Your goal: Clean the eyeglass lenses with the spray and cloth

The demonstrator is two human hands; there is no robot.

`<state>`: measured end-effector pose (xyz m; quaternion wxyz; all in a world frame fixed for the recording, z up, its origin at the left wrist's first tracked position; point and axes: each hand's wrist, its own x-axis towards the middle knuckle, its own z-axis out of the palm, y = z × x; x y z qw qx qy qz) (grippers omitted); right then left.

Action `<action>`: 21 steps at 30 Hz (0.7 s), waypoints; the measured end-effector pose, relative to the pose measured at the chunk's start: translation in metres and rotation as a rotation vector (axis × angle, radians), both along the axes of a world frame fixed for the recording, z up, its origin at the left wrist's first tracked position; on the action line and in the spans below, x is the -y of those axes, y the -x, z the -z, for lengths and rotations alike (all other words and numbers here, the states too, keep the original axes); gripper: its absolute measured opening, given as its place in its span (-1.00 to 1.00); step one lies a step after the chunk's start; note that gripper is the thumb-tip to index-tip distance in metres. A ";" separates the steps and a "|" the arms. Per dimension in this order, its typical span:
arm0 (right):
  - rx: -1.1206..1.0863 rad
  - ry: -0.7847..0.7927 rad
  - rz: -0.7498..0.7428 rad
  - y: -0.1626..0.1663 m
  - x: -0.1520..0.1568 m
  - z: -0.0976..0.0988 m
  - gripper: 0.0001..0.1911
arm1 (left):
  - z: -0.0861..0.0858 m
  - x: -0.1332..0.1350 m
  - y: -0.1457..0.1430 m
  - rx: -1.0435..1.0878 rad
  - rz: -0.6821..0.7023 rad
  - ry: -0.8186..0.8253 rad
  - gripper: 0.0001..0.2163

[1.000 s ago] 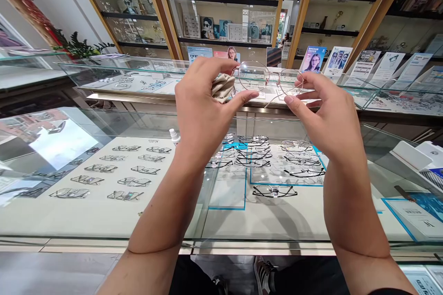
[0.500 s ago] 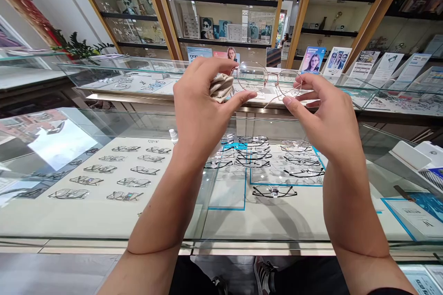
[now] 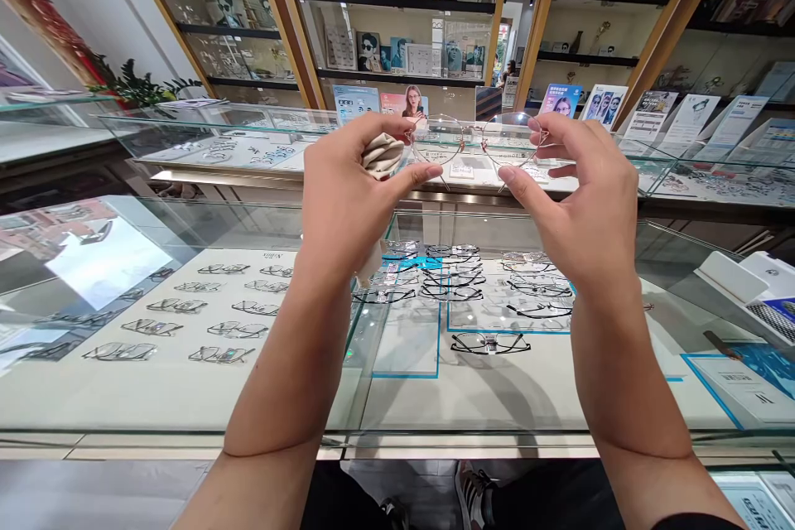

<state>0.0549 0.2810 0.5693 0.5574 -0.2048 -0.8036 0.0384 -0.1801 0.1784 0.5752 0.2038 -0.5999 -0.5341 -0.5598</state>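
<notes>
I hold a pair of thin rose-gold round glasses (image 3: 475, 141) up at chest height over a glass display counter (image 3: 186, 422). My left hand (image 3: 348, 190) pinches the left lens rim between thumb and fingers, with a beige cleaning cloth (image 3: 380, 156) bunched in the same hand. My right hand (image 3: 580, 199) grips the right end of the frame by the rim, fingers curled round it. The temples hang folded below the lenses.
Under the counter glass lie several rows of eyeglass frames (image 3: 472, 281) on white and blue trays. A second glass showcase (image 3: 248, 141) stands behind, with brochures (image 3: 652, 112) and wall shelves beyond. White cases (image 3: 739, 277) sit at the right.
Both hands have lifted the glasses slightly and shifted them a little to the left; the frame is now more level. The grips are unchanged.
</notes>
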 end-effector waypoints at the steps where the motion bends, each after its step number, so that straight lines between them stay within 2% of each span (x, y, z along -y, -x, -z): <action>1: -0.005 -0.010 -0.002 0.000 0.000 0.000 -0.57 | 0.000 0.001 -0.001 0.012 0.001 0.005 -0.76; 10: -0.034 -0.061 -0.026 0.002 -0.006 0.004 -0.56 | -0.004 0.005 -0.008 0.069 0.003 0.011 -0.75; 21: 0.019 0.006 -0.026 0.002 -0.006 0.003 -0.59 | -0.001 0.001 -0.003 0.034 0.058 -0.043 -0.69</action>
